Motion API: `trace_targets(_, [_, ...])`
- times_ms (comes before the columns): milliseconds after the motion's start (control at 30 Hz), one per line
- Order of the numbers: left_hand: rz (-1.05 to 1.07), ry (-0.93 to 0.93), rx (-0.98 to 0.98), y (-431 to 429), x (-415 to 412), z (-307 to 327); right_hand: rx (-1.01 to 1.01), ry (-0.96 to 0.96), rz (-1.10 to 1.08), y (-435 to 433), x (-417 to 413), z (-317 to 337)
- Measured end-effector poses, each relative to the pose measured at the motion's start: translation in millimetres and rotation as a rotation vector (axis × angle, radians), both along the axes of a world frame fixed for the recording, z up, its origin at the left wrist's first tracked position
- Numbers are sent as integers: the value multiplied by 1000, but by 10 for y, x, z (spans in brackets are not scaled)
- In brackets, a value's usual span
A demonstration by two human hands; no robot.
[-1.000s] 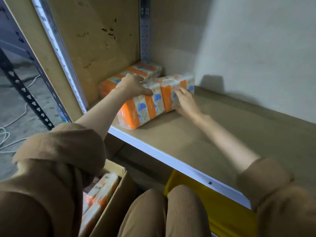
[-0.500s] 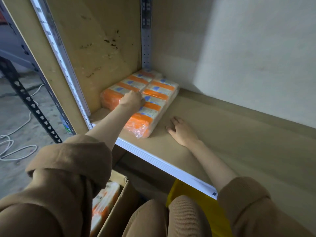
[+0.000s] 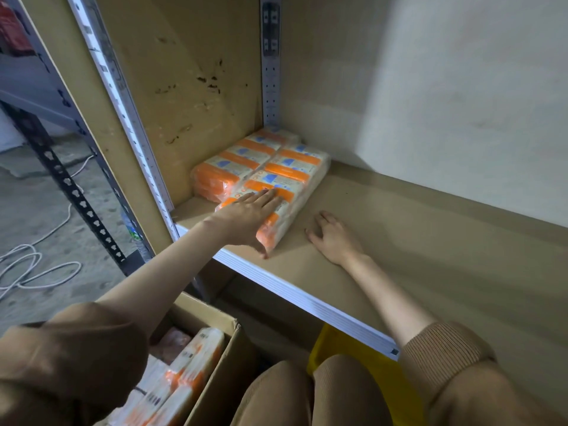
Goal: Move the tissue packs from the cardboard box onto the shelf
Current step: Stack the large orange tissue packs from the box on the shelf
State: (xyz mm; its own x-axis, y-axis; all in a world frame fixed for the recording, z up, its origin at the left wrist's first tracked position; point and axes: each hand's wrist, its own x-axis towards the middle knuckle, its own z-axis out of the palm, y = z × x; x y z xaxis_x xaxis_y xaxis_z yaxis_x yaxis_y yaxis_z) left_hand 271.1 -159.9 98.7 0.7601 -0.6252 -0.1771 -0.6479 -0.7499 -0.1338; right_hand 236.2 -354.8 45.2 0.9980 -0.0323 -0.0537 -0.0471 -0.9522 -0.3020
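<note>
Flat on shelf (image 3: 399, 241) by corner post (image 3: 270, 87): two tissue packs (image 3: 276, 167) side by side, long axes pointing toward post. Atop outer pack (image 3: 295, 173), left hand (image 3: 246, 215) flat, gripping nothing; just beyond, right hand (image 3: 333, 238) slack, empty.

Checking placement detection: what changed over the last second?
The outer tissue pack was tipped from its edge to lie flat beside the corner pack. The right hand let go and moved onto the shelf; the left hand flattened on top. Corner pack and cardboard box stayed put.
</note>
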Motion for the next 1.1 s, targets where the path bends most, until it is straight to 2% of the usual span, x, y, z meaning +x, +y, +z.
trace_targets(100, [-10, -137, -42, -8, -14, -8, 5, -10, -32, 51, 13, -7])
trace_targets(200, [-157, -412, -189, 20, -3, 25, 6, -25, -62, 116, 35, -6])
trace_targets(367, [-253, -563, -276, 10, 44, 285, 17, -43, -112, 158, 64, -1])
trace_targets(500, [-119, -541, -298, 64, 144, 519, 35, -73, -149, 181, 85, -15])
trace_targets(567, [-31, -502, -371, 114, 197, 652, 43, -86, -156, 186, 90, -16])
trace_targets(767, [189, -327, -234, 448, 542, 749, 24, -72, -151, 181, 94, -10])
trace_targets(900, [184, -146, -275, 583, 725, 613, 2, -76, -146, 175, 104, -27])
trace_targets(1100, [245, -110, -353, 641, 919, 509, -13, -72, -150, 186, 103, -21])
